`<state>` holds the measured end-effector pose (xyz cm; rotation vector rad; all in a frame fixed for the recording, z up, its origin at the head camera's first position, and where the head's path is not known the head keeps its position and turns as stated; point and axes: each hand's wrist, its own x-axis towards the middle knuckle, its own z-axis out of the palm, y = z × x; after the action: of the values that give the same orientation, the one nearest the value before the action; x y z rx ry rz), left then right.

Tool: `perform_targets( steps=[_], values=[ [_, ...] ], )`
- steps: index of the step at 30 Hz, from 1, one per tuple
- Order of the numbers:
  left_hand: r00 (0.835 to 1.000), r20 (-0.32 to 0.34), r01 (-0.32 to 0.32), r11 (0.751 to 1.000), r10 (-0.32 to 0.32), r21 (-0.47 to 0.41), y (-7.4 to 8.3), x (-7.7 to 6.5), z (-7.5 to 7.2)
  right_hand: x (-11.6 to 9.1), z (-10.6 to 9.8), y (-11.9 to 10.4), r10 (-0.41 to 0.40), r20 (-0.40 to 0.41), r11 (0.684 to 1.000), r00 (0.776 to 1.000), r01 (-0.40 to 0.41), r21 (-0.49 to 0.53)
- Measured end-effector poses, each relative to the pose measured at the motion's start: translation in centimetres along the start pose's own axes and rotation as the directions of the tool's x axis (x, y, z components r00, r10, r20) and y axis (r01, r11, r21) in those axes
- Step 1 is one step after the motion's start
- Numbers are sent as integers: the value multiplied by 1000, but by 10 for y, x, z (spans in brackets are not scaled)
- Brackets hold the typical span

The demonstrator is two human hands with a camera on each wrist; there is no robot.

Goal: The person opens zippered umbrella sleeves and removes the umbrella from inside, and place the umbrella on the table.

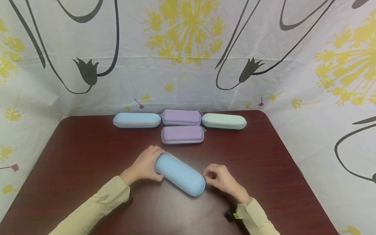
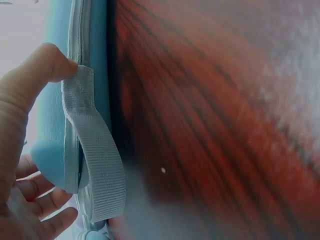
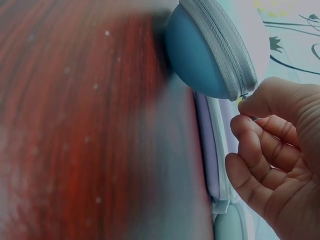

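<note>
Blue case (image 1: 180, 174) slants across the frame's lower centre, well inside the edges we see. From the left edge, tabletop (image 1: 73, 156) stretches to the left hand (image 1: 147, 164), gripping the case's upper-left end; the right hand (image 1: 224, 181) pinches its zipper pull (image 3: 243, 97), tabletop continuing rightward.

Blue case (image 1: 180, 175) — in left grip (image 1: 146, 164)

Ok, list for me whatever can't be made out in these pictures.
Inside of the held blue case: hidden by its own cover, all views.
Zip pull: mostly covered by the right hand, right wrist view.
Writing on the left sleeve: too small to read, head view.
Rest of the right sleeve: cut off by the bottom edge, head view.
</note>
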<state>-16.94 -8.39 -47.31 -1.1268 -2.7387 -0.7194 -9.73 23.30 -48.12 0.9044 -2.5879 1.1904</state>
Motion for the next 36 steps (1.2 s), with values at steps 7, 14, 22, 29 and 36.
perform_targets(
  steps=[7, 14, 22, 29, 36],
  values=[
    [998, -48, 36, 999, -35, 12, 4, -4, 4, -1, -2, 5, 3, -36, 1000, 999, -4, -10],
    [993, -90, 78, 997, -76, 22, 9, -8, 8, -5, -6, 10, 10, -64, 1000, 998, -11, -28],
    [981, -153, 129, 989, -117, 70, 15, -11, 13, -10, -10, 8, 60, -92, 995, 994, -67, -74],
    [968, -204, 163, 984, -145, 72, 20, -13, 15, -11, -9, 7, 101, -109, 987, 989, -114, -116],
    [963, -215, 184, 980, -164, 76, 22, -12, 14, -12, -5, 4, 119, -132, 984, 984, -135, -118]
  ],
)
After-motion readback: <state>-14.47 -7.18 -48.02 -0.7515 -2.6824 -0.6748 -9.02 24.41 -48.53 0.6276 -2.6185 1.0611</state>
